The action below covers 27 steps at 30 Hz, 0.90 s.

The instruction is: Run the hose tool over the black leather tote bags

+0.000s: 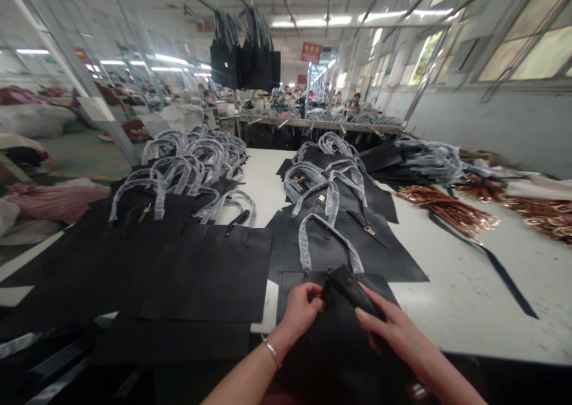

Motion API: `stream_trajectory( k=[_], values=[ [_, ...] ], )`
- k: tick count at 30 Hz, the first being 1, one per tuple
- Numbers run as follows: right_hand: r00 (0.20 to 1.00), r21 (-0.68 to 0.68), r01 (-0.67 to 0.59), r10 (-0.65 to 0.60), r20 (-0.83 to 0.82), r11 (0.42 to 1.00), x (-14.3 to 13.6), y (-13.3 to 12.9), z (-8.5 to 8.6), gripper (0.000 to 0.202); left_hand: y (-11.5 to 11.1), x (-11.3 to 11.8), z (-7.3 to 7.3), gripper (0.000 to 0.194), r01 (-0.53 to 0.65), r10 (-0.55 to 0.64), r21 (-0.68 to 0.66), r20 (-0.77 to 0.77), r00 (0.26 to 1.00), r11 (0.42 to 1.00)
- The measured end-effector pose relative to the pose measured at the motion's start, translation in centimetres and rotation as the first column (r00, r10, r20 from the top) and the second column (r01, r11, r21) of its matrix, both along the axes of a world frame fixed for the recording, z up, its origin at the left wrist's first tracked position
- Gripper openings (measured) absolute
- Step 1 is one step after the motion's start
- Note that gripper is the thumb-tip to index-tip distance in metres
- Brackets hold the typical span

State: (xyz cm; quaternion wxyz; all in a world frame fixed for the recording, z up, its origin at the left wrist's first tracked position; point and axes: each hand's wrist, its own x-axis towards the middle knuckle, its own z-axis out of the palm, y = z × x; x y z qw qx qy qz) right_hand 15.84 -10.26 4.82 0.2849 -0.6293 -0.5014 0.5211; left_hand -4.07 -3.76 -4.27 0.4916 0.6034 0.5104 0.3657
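A black bag panel (292, 289) with a plastic-wrapped handle (304, 244) lies at the near edge of the table, below my two hands. My left hand (305, 307) is closed in a pinch at the panel's upper middle, on a small dark piece by the strap's end. My right hand (386, 321) is wrapped round a folded black leather piece (353, 289), thumb on top and fingers behind it. The two hands are a short way apart. What lies right under my fingertips is too dark to make out.
Stacked black panels with wrapped handles (201, 274) cover the left of the white table (447, 310). More panels (379, 250) lie beyond my hands. Brown straps (447, 208) and a black strap (509, 283) are at right. Finished bags (254, 65) hang from an overhead rail.
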Motion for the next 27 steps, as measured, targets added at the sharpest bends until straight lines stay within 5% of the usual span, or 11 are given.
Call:
stream_trajectory(
  k=[6,11,13,15,17,19,24,27],
  values=[
    [0.992,-0.084,-0.123,0.12,-0.036,0.989,-0.2,-1.2,0.1,0.079,-0.4,0.5,-0.4,0.022,0.057,-0.057,-0.006,0.056,0.997,0.998],
    [1.0,0.025,-0.017,0.017,0.013,1.0,-1.3,-0.5,-0.1,0.079,-0.8,-1.0,0.7,0.023,0.095,-0.063,0.113,-0.258,0.964,0.989],
    [1.0,0.044,-0.026,0.025,0.016,0.999,-1.0,-0.4,-0.3,0.078,-0.8,-2.5,1.5,0.032,0.016,0.102,0.229,-0.491,0.865,0.973],
    [0.998,0.041,-0.056,0.055,0.012,0.998,-0.6,-0.5,-0.6,0.077,-0.8,-4.0,2.3,0.039,-0.055,0.264,0.313,-0.681,0.683,0.948],
    [0.997,0.029,-0.08,0.079,0.019,0.996,-0.5,-0.7,-0.9,0.077,-0.8,-4.8,2.9,0.039,-0.086,0.316,0.321,-0.785,0.534,0.943],
    [0.995,0.027,-0.098,0.097,0.028,0.995,-0.6,-0.7,-1.1,0.078,-0.8,-5.1,3.3,0.036,-0.097,0.314,0.306,-0.825,0.47,0.947],
    [0.991,0.033,-0.136,0.135,0.024,0.99,-1.8,0.2,-0.8,0.078,-0.4,-4.6,3.5,0.022,-0.115,0.209,0.175,-0.821,0.531,0.978],
    [0.985,0.036,-0.172,0.171,0.023,0.984,-2.6,0.8,-0.5,0.079,0.0,-4.9,3.0,0.03,-0.162,0.221,0.154,-0.782,0.583,0.975]
  ],
)
